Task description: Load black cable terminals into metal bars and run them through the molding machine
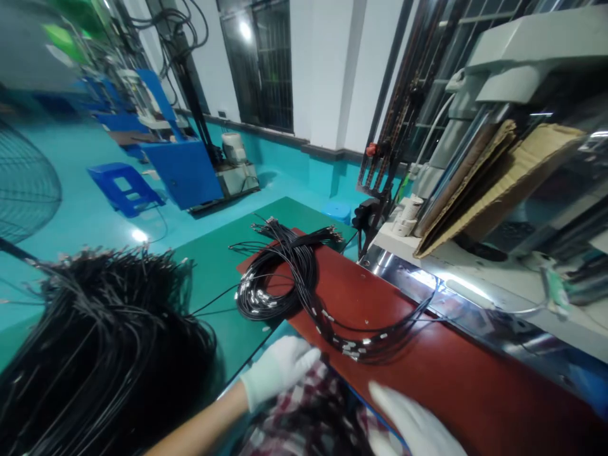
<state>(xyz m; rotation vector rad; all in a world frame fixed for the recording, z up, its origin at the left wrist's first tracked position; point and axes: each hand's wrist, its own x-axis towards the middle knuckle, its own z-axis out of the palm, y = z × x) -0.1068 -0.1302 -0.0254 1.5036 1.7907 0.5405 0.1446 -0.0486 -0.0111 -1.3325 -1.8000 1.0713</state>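
Observation:
My left hand (285, 366), in a white glove, hovers over my lap by the near edge of the red board (370, 288). Its fingers point right, loosely apart, and nothing shows in them. My right hand (418, 421), also white-gloved, is at the board's near edge, fingers stretched and thumb apart, holding nothing. A coiled bundle of black cables (306, 272) with white tags lies across the far left end of the board. From it a looser strand of tagged cables (361, 345) curves over the board, above both hands, toward the machine.
A large heap of black cables (109, 354) sits on the green table (213, 237) at left. On the right stands a machine (503, 69) with a metal bed and folded cardboard (503, 183). Beyond are a blue stool (124, 187), a blue cabinet (180, 171) and a fan (28, 183).

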